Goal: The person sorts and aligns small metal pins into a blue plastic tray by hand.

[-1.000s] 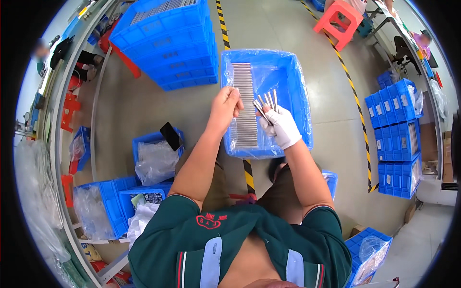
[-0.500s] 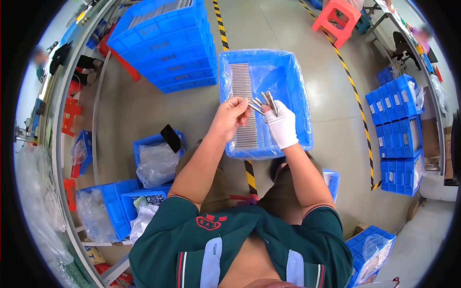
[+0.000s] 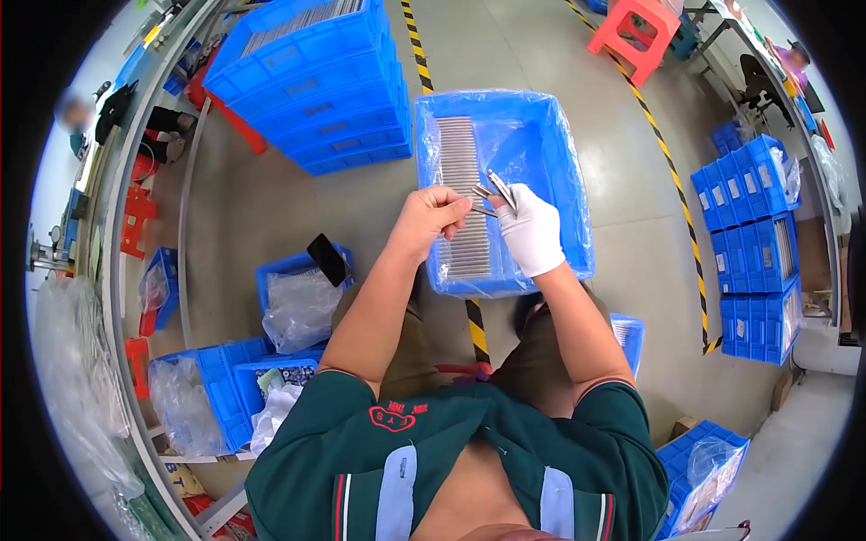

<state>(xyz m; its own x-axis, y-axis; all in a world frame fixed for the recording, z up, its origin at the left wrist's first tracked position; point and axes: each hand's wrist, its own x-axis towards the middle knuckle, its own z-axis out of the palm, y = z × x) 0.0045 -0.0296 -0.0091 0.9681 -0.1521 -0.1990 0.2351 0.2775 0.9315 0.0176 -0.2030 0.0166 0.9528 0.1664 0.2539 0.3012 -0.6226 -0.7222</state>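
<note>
My bare left hand (image 3: pixel 431 222) pinches the end of a thin metal rod between thumb and fingertips, above the left half of a plastic-lined blue bin (image 3: pixel 577 194). Close beside it, my right hand (image 3: pixel 532 233), in a white glove, is closed around a few silvery metal rods (image 3: pixel 502 191) that fan out past the thumb. The rod at my left fingers reaches across to this bunch. Below my hands, a long row of similar rods (image 3: pixel 457 153) lies packed side by side along the bin's left part. My left hand hides some of that row.
A tall stack of blue crates (image 3: pixel 325 108) stands at the far left. Near left, a black phone (image 3: pixel 327 260) rests on a crate holding clear plastic. More stacked crates (image 3: pixel 753 252) line the right, beyond striped floor tape (image 3: pixel 672 180). A red stool (image 3: pixel 636 41) stands far right.
Fewer rods show in my right hand, and their fan has shifted. My left hand stays near it, pinching at a rod. The whole view has shifted slightly.
</note>
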